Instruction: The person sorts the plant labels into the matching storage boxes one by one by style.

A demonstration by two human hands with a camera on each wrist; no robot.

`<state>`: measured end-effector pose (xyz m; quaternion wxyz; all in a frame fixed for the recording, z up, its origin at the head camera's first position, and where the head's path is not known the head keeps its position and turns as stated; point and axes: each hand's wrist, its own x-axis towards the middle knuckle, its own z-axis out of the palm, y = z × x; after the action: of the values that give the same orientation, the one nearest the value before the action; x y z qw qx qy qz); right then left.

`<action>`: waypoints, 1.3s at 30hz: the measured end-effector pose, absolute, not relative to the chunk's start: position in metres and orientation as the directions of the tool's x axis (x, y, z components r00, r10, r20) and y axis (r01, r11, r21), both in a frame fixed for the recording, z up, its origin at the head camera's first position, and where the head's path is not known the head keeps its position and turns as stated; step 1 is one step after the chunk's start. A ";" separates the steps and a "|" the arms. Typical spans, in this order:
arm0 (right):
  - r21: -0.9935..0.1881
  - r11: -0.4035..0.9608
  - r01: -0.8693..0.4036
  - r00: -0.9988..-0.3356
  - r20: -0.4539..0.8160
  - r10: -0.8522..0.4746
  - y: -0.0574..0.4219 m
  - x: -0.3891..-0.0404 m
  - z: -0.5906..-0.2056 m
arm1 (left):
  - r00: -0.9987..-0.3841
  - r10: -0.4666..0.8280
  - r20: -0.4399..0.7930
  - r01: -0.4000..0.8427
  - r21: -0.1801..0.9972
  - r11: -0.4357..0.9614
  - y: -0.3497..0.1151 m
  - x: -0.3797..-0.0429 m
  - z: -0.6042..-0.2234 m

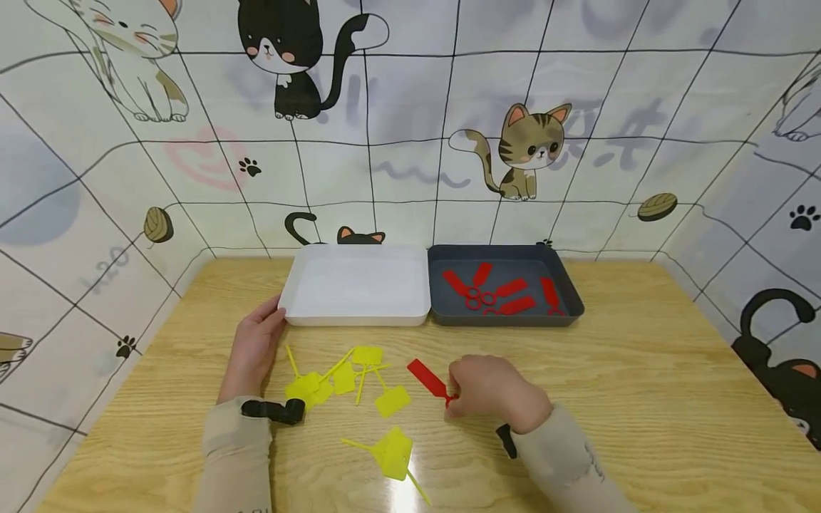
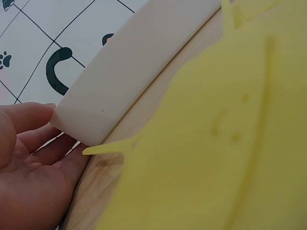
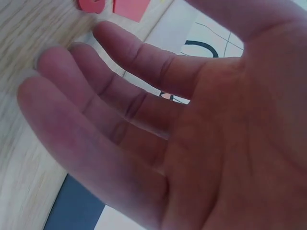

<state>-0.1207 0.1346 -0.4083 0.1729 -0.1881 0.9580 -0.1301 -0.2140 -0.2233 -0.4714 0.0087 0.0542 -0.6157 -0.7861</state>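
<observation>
My left hand [image 1: 253,349] holds the left front corner of a white tray [image 1: 355,319], and in the left wrist view the thumb tip meets the upper edge with fingers at the end wall. Over by a red plastic tag [image 1: 426,377] with a small ring end, my right hand [image 1: 487,390] is low on the table with its fingertips at the ring. The right wrist view shows those fingers [image 3: 62,115] loosely bent, with the red tag [image 3: 132,8] just beyond them. Several yellow plastic tags [image 1: 393,400] with thin stems lie between the hands.
A dark grey tray [image 1: 507,320] stands against the white tray's right side and contains several red tags [image 1: 511,287]. More yellow tags [image 1: 393,452] lie nearer the front of the wooden table [image 1: 641,399]. A cat-printed cloth [image 1: 410,171] hangs behind and at both sides.
</observation>
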 end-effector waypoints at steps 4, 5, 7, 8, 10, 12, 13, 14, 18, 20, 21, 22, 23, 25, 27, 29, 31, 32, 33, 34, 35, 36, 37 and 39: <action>-0.276 0.899 -0.340 -0.873 -0.263 -0.411 0.135 -0.120 -0.413 | -0.994 -0.079 -0.074 -0.053 0.971 -0.234 -0.224 -0.214 -0.473; -0.268 0.899 -0.346 -0.875 -0.255 -0.413 0.135 -0.120 -0.414 | -0.994 -0.080 -0.074 -0.053 0.971 -0.231 -0.224 -0.214 -0.474; -0.255 0.897 -0.361 -0.878 -0.233 -0.419 0.135 -0.120 -0.416 | -0.994 -0.082 -0.072 -0.052 0.972 -0.229 -0.224 -0.215 -0.474; -0.251 0.896 -0.366 -0.879 -0.222 -0.421 0.135 -0.120 -0.417 | -0.994 -0.084 -0.071 -0.050 0.973 -0.227 -0.224 -0.215 -0.474; -0.249 0.895 -0.370 -0.881 -0.212 -0.423 0.135 -0.120 -0.417 | -0.994 -0.083 -0.068 -0.048 0.973 -0.225 -0.224 -0.215 -0.473; -0.251 0.895 -0.368 -0.882 -0.212 -0.422 0.135 -0.121 -0.417 | -0.995 -0.081 -0.065 -0.045 0.973 -0.226 -0.223 -0.215 -0.473; -0.256 0.895 -0.366 -0.881 -0.215 -0.422 0.136 -0.121 -0.417 | -0.995 -0.082 -0.064 -0.044 0.973 -0.225 -0.223 -0.214 -0.473; -0.262 0.894 -0.362 -0.880 -0.219 -0.421 0.136 -0.121 -0.417 | -0.995 -0.082 -0.063 -0.043 0.973 -0.226 -0.223 -0.215 -0.473; -0.296 0.888 -0.351 -0.878 -0.226 -0.422 0.137 -0.124 -0.418 | -0.994 -0.086 -0.065 -0.044 0.972 -0.230 -0.222 -0.215 -0.472; -0.312 0.886 -0.343 -0.880 -0.223 -0.419 0.137 -0.125 -0.418 | -0.993 -0.090 -0.070 -0.048 0.972 -0.230 -0.222 -0.215 -0.472; -0.318 0.886 -0.339 -0.881 -0.223 -0.417 0.136 -0.126 -0.418 | -0.993 -0.091 -0.071 -0.048 0.972 -0.231 -0.222 -0.215 -0.472; -0.325 0.885 -0.334 -0.883 -0.222 -0.414 0.136 -0.127 -0.418 | -0.993 -0.093 -0.071 -0.048 0.972 -0.232 -0.222 -0.215 -0.471; -0.332 0.884 -0.328 -0.884 -0.223 -0.411 0.136 -0.127 -0.418 | -0.993 -0.094 -0.071 -0.048 0.971 -0.233 -0.222 -0.215 -0.471; -0.337 0.885 -0.321 -0.885 -0.227 -0.408 0.137 -0.128 -0.418 | -0.993 -0.094 -0.069 -0.045 0.971 -0.235 -0.221 -0.215 -0.471; -0.342 0.885 -0.315 -0.883 -0.234 -0.406 0.137 -0.128 -0.418 | -0.993 -0.094 -0.066 -0.042 0.971 -0.235 -0.221 -0.215 -0.471; -0.345 0.886 -0.310 -0.883 -0.242 -0.403 0.138 -0.129 -0.417 | -0.994 -0.093 -0.062 -0.038 0.971 -0.235 -0.221 -0.215 -0.471; -0.344 0.886 -0.312 -0.880 -0.246 -0.405 0.138 -0.129 -0.417 | -0.994 -0.095 -0.061 -0.038 0.972 -0.232 -0.221 -0.215 -0.471; -0.343 0.885 -0.314 -0.880 -0.246 -0.408 0.138 -0.129 -0.417 | -0.994 -0.094 -0.061 -0.038 0.972 -0.231 -0.221 -0.215 -0.471; -0.341 0.884 -0.320 -0.879 -0.241 -0.411 0.138 -0.130 -0.417 | -0.994 -0.094 -0.060 -0.037 0.972 -0.231 -0.221 -0.214 -0.471; -0.339 0.884 -0.322 -0.880 -0.236 -0.411 0.139 -0.130 -0.417 | -0.994 -0.094 -0.060 -0.037 0.972 -0.230 -0.221 -0.214 -0.471; -0.336 0.883 -0.327 -0.882 -0.228 -0.413 0.139 -0.130 -0.416 | -0.994 -0.095 -0.061 -0.037 0.972 -0.230 -0.221 -0.214 -0.471; -0.330 0.883 -0.333 -0.883 -0.220 -0.414 0.139 -0.131 -0.416 | -0.993 -0.096 -0.062 -0.038 0.973 -0.229 -0.221 -0.214 -0.471; -0.325 0.884 -0.336 -0.885 -0.211 -0.414 0.139 -0.131 -0.415 | -0.994 -0.095 -0.061 -0.038 0.972 -0.231 -0.221 -0.214 -0.470; -0.323 0.884 -0.338 -0.890 -0.195 -0.411 0.140 -0.133 -0.414 | -0.993 -0.094 -0.065 -0.042 0.972 -0.230 -0.221 -0.213 -0.470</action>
<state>-0.1325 0.1398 -0.4140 0.1300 -0.1947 0.9618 -0.1415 -0.2131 -0.2210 -0.4699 0.0169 0.0547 -0.6203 -0.7823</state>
